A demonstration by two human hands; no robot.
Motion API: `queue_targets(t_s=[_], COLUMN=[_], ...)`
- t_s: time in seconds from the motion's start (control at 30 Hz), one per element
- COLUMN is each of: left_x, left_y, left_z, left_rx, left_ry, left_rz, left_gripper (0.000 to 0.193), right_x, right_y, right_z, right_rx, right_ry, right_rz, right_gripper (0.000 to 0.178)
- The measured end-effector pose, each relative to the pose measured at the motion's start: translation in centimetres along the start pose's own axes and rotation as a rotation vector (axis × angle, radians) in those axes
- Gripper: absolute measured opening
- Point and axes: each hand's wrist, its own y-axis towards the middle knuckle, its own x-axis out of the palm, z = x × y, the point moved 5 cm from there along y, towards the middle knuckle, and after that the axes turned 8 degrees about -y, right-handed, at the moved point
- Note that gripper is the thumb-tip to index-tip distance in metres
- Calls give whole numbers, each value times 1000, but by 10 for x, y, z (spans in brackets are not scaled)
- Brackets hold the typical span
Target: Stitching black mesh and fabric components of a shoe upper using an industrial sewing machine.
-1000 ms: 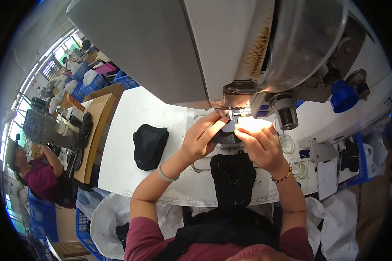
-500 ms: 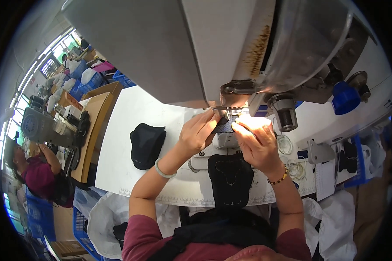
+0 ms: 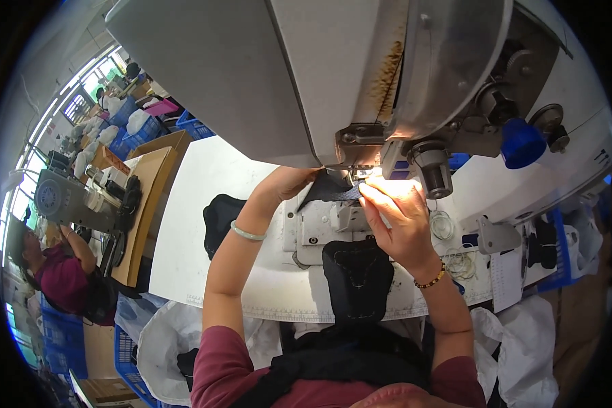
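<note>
A small dark grey fabric piece [image 3: 336, 188] lies under the head of a sewing machine [image 3: 343, 75], by the lit needle area. My right hand [image 3: 402, 217] pinches its right edge with bent fingers, just right of the needle. My left hand [image 3: 294, 182] is at the far left side of the fabric; the machine head hides its fingertips, so its grip does not show. Nearer to me, a black shaped pad [image 3: 359, 285] with pale stitched marks lies at the table's front edge. Another black pad [image 3: 222, 221] rests to the left, partly covered by my left forearm.
Loose pale thread [image 3: 461, 266] lies right of the machine bed on the white table [image 3: 177, 262]. White bags [image 3: 160, 360] hang at the front edge. A blue basket [image 3: 126, 357] stands lower left. A person [image 3: 68, 272] works at another machine far left.
My left hand has moved left and away from me, uncovering more of the fabric, which now spreads leftward. My right hand stays near the needle. The view has shifted slightly.
</note>
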Motion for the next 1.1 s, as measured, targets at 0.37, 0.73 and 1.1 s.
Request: queue_targets(t_s=[0.37, 0.73, 1.1], left_x=[20, 27, 46], left_y=[-20, -30, -67], left_z=[4, 8, 7], left_rx=[-154, -35, 42], left_ry=[-543, -486, -547], left_rz=[-287, -115, 53], left_gripper=[25, 24, 34], right_x=[7, 5, 6], right_y=[-9, -8, -11], right_z=[-4, -6, -26], right_rx=[-119, -119, -222], right_ry=[-60, -71, -106], right_rz=[-54, 6, -46], right_gripper=[32, 32, 30])
